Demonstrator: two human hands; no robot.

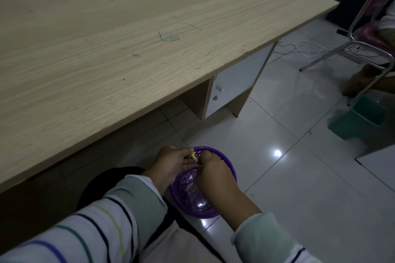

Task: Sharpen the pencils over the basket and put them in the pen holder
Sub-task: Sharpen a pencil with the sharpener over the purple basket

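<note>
Apparently a small yellow piece (193, 154), pencil or sharpener, is pinched by the left hand (171, 164) over the basket (226, 162); the fingers of the right hand (215, 179) are hidden. Light, stiff, fragile at the tip: better gripped mid-shaft.

Purple basket (226, 161) with a dotted perforated wall; at its far rim a yellow sharpener (194, 155). Nearer than it, white sleeves (96, 230) striped blue, green, yellow and navy, with pale green cuffs (141, 196). Beyond it, a pale wood-grain worktop (128, 38); to its right, a green bin (359, 121)
</note>
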